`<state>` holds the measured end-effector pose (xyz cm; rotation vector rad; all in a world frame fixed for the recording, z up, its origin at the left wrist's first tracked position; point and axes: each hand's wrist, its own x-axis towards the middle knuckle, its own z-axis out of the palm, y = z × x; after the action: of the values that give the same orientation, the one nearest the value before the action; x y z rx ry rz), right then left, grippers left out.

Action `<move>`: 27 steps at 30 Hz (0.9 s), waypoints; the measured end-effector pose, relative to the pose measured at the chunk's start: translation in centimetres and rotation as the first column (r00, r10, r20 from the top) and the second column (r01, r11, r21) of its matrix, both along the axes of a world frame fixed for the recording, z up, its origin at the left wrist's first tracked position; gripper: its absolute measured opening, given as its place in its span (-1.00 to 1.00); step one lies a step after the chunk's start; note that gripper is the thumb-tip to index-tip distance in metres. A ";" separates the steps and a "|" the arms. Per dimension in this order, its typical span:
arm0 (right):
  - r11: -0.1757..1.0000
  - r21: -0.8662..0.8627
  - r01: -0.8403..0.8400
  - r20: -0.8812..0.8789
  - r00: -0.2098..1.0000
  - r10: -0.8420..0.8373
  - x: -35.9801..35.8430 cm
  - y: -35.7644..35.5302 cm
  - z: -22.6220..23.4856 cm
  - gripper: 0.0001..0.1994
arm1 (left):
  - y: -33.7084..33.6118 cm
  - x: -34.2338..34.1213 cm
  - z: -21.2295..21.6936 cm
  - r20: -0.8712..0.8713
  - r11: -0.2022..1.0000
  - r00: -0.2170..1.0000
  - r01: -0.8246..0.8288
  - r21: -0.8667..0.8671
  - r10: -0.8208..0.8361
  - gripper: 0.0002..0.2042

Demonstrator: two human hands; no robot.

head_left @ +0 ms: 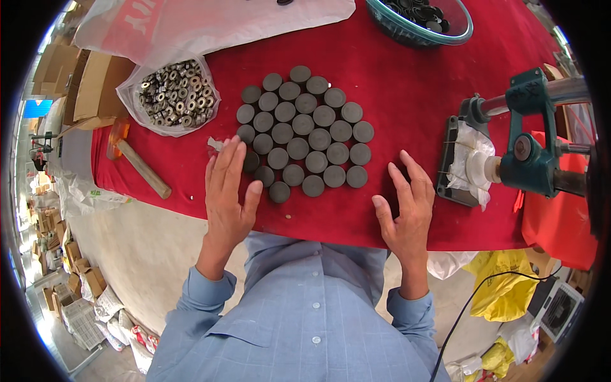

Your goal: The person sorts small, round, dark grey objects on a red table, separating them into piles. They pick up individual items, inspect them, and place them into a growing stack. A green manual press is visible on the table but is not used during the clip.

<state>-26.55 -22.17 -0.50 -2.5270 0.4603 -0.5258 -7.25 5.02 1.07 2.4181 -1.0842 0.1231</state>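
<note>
A cluster of several dark grey round discs (298, 149) lies packed closely together on the red tablecloth (394, 89). At its left edge is my left hand (228, 191), fingers stretched out and thumb apart, its fingertips close to the outermost discs. My right hand (407, 213) rests over the cloth to the right of the cluster, apart from the discs. Its fingers are spread, and nothing is in it. Neither hand grips anything.
A clear bag of metal bearings (178, 95) and a hammer (143, 167) lie at the left. A green press (528, 143) stands at the right. At the back are a bowl of black parts (423, 38) and a white plastic bag (242, 25). Cardboard boxes (102, 86) stand far left.
</note>
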 end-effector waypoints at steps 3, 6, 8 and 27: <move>1.000 0.005 -0.003 0.003 1.000 0.003 0.1 0.0 0.0 -0.44 | -0.5 1.3 0.0 -0.013 1.000 1.000 -0.019 0.025 0.019 -0.42; 1.000 0.014 -0.006 0.012 1.000 0.006 0.0 0.0 -0.1 -0.45 | -0.3 1.9 -0.4 0.029 0.997 1.000 -0.005 0.076 0.003 -0.45; 1.000 0.009 0.002 0.015 1.000 -0.003 0.1 0.0 0.1 -0.45 | -0.1 1.9 -0.9 0.051 0.996 0.999 -0.015 0.083 0.010 -0.46; 1.000 0.028 0.012 0.032 0.999 -0.013 0.1 -0.1 0.0 -0.44 | -3.2 3.3 0.2 0.106 0.971 0.991 0.051 0.235 -0.078 -0.41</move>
<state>-26.44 -22.29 -0.51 -2.4873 0.4684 -0.5597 -3.95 1.79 1.23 2.6052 -1.2919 0.1203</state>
